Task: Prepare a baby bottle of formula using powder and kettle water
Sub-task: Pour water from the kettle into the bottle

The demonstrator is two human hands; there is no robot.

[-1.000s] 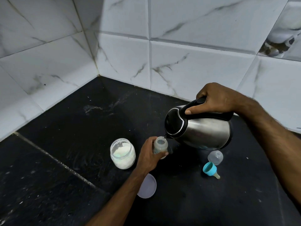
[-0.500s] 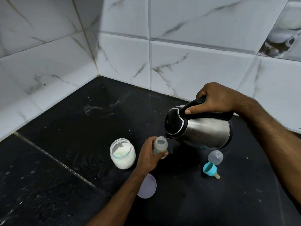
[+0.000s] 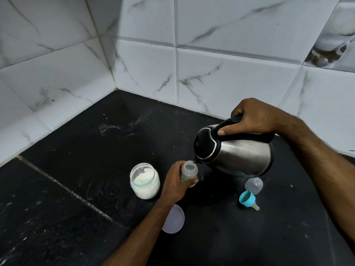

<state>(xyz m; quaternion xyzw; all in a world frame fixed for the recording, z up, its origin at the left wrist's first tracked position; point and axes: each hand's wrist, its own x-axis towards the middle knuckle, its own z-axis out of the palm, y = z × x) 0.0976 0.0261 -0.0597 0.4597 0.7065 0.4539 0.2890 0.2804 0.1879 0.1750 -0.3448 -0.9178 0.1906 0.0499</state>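
Head view: the right hand [image 3: 255, 117] wraps its fingers round the black handle of the steel kettle [image 3: 236, 152], thumb laid along the handle's side, and holds the kettle tilted over with its spout low. The spout tip meets the open mouth of the baby bottle [image 3: 189, 171], which stands on the black counter [image 3: 76, 150] just below and to the left of that grip. The left hand [image 3: 175, 184] curls round the bottle's body, fingers behind it and thumb across its front.

Just left of the left hand's grip stands an open jar of white powder [image 3: 145, 183]; its round lid [image 3: 173, 219] lies flat beside the left forearm. Below the kettle, to the right of the bottle, a clear cap [image 3: 254, 185] and the blue teat ring [image 3: 247, 199] lie on the counter, touching each other. White marbled tiles [image 3: 230, 77] back the corner.
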